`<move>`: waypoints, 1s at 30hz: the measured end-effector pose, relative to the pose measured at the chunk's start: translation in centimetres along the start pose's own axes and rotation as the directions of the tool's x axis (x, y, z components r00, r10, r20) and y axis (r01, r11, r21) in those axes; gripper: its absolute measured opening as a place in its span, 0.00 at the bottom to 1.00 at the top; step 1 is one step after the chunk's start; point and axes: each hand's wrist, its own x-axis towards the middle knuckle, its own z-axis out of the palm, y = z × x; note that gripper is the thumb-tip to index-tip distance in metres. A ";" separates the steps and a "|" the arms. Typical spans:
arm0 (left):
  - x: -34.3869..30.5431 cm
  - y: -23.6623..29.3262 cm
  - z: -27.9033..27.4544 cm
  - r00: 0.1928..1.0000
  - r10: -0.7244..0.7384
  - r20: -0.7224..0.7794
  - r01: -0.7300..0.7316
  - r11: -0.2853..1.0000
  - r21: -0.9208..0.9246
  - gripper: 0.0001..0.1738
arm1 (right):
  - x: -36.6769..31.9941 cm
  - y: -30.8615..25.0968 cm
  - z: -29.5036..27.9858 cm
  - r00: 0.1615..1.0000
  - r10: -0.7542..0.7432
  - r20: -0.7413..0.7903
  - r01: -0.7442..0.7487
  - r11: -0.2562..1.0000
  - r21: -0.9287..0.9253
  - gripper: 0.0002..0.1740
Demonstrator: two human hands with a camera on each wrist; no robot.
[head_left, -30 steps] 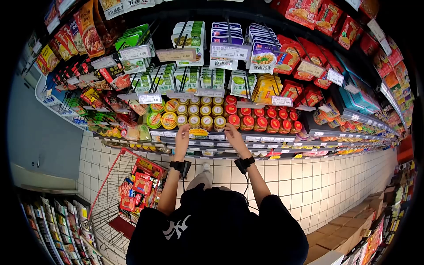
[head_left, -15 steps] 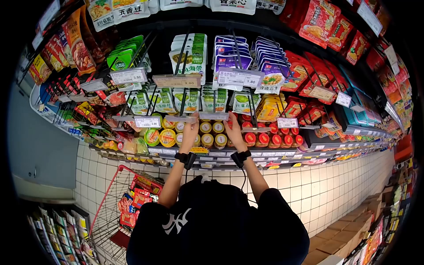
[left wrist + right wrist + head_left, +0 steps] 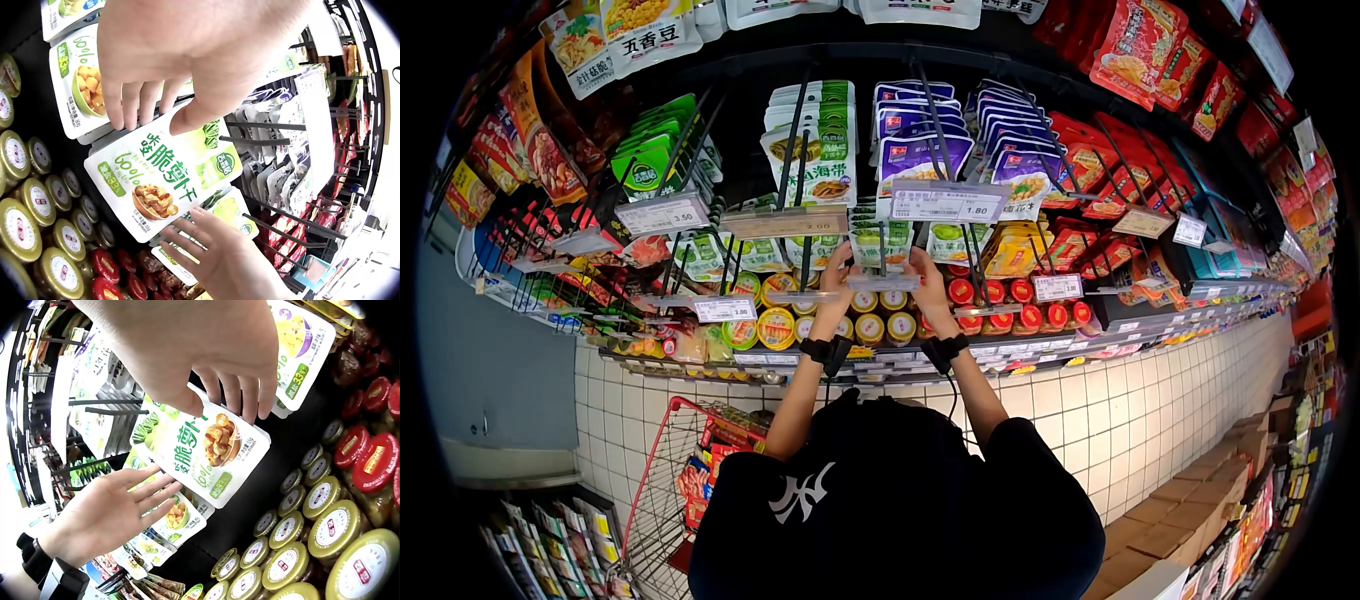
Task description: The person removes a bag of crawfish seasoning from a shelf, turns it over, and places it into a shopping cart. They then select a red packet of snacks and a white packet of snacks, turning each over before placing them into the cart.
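A white-and-green pouch hangs at the front of its peg among similar pouches, between both hands. On one side is my left hand, fingers mostly straight at the pouch's edge; its thumb lies against the front corner in the left wrist view. At the opposite edge my right hand has its fingers extended, the thumb near the printed face. Neither hand is visibly curled round the pouch; how firmly they touch it I cannot tell.
Gold-lidded jars and red-lidded jars stand below the pouches. Metal pegs and price tags jut out above. A shopping cart with red packets stands at the lower left.
Both hands have risen from in front of the gold-lidded jars to the hanging pouches above, passing the price-tag row. The head view has come closer to the upper shelf.
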 end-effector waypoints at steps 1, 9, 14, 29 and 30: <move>0.3 0.5 0.0 1.000 -0.017 -0.005 0.017 1.000 0.019 0.24 | 0.1 0.0 -0.1 1.000 0.001 -0.003 -0.001 1.000 -0.002 0.25; 0.3 -0.2 -0.2 0.996 -0.076 -0.040 0.070 0.990 -0.120 0.10 | -0.2 -0.3 -0.5 0.999 0.020 0.041 -0.022 0.998 0.056 0.17; -0.3 0.0 0.0 0.994 -0.102 0.022 0.104 0.988 -0.118 0.09 | -1.3 -1.1 -1.1 0.997 0.017 0.070 -0.020 0.999 0.040 0.12; -4.7 3.3 -1.2 0.976 -0.203 0.075 0.207 0.977 -0.055 0.13 | -5.4 -4.4 -1.4 0.992 0.052 0.112 -0.054 0.998 0.011 0.14; -5.0 3.7 -1.3 0.976 -0.207 0.075 0.211 0.976 -0.054 0.13 | -5.7 -4.9 -1.3 0.992 0.056 0.114 -0.057 0.998 0.011 0.14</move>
